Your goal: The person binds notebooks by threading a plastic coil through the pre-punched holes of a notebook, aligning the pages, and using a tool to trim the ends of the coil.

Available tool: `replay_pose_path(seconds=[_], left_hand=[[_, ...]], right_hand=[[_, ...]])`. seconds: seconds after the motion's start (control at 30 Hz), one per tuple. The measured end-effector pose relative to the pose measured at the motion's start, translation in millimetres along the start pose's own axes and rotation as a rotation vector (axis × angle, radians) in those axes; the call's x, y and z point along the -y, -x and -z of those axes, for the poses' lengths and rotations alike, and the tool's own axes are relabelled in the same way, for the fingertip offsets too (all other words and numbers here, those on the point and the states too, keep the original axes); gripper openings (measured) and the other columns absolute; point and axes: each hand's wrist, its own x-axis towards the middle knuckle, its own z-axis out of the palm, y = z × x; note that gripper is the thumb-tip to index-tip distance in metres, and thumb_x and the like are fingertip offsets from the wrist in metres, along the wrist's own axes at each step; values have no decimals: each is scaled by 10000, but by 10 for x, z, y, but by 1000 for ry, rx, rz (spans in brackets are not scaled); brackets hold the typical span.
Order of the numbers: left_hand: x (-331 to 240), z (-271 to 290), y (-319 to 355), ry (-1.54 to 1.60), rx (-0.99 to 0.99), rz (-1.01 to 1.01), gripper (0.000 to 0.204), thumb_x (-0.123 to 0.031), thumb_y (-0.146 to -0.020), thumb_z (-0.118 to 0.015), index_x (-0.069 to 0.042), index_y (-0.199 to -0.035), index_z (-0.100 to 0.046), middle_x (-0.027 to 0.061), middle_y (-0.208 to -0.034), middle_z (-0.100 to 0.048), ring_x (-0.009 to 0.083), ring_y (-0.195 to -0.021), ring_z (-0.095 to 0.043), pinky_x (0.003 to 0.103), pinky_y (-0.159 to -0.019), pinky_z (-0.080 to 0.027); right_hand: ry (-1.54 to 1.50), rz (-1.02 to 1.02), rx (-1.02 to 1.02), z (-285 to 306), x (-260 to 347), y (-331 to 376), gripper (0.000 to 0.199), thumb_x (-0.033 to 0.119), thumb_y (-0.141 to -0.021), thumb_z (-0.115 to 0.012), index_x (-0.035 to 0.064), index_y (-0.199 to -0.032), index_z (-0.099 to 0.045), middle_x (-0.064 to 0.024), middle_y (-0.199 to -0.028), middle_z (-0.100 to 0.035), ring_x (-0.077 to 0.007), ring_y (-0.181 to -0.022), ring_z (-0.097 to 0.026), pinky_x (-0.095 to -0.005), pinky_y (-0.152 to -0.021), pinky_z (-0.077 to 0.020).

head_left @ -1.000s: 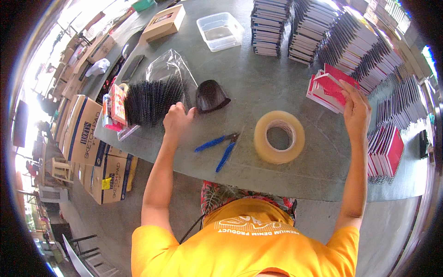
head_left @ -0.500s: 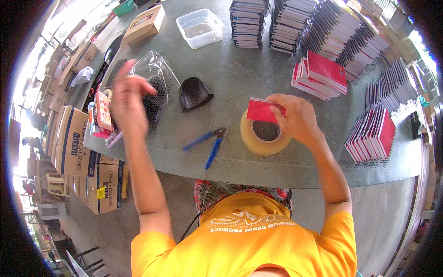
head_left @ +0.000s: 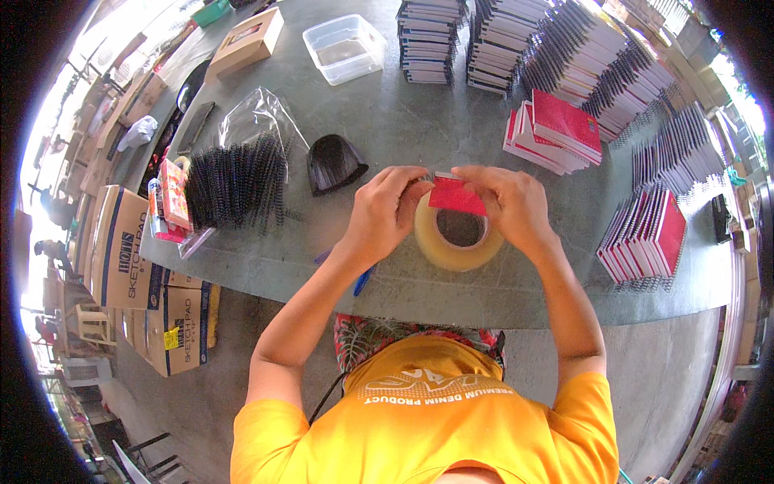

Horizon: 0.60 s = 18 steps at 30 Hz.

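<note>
A small red notebook [head_left: 457,196] is pinched in my right hand [head_left: 516,202], its red cover tilted toward me above the tape roll. My left hand [head_left: 385,211] has its fingers closed at the notebook's left end; what they pinch is hidden, with a dark bit showing by the fingertips. Beneath the notebook, a large roll of clear tape [head_left: 459,256] lies flat on the table. Pliers with blue handles [head_left: 363,281] are mostly covered by my left hand and forearm. Left of my hands spreads a pile of black spiral binding coils [head_left: 234,184].
A black scoop-shaped container [head_left: 332,168] and a clear plastic bag [head_left: 262,113] are beyond the coils. Farther back stands a clear plastic tub [head_left: 347,52]. Red notebooks [head_left: 564,121] and tall stacks of spiral-bound books [head_left: 435,44] line the right. Cardboard boxes [head_left: 121,250] stand off the left edge.
My left hand has moved right from above the coils to the notebook's left end. Its forearm now covers much of the pliers. My right hand keeps the notebook in nearly the same place.
</note>
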Motion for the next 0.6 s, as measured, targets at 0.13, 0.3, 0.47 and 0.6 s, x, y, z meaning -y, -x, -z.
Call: replay_pose_path(seconds=[0.13, 0.3, 0.47, 0.6], left_hand=[[1, -12, 2, -8, -1, -3, 173, -64, -784, -658, -24, -948, -618, 139, -838, -631, 267, -725, -622, 327, -639, -486], [99, 22, -69, -3, 49, -51, 175, -74, -801, -637, -34, -970, -622, 134, -819, -601, 259, -696, -584, 349, -635, -473], [124, 184, -105, 21, 284, 37, 179, -179, -786, -644, -42, -895, -605, 141, -831, -573, 341, -808, -582, 403, -676, -478], [77, 337, -216, 7, 510, 112, 216, -224, -806, -629, -65, -947, -587, 144, -913, -563, 359, -843, -575, 427, -701, -480]], right_hand=[[-30, -34, 64, 26, -2, 25, 403, 20, -680, -551, 193, -1031, -648, -72, -840, -660, -278, -776, -634, -381, -656, -501], [15, 55, 54, -55, 116, -7, 317, 18, -699, -550, 113, -990, -632, -117, -951, -639, -305, -929, -595, -405, -784, -459], [118, -10, 81, -32, 226, -29, 214, 131, -821, -565, 96, -1025, -617, -114, -945, -644, -305, -919, -586, -418, -802, -427], [23, 132, -167, -243, 95, -60, 209, 164, -873, -548, 42, -1040, -578, -141, -931, -613, -302, -829, -590, -368, -757, -454]])
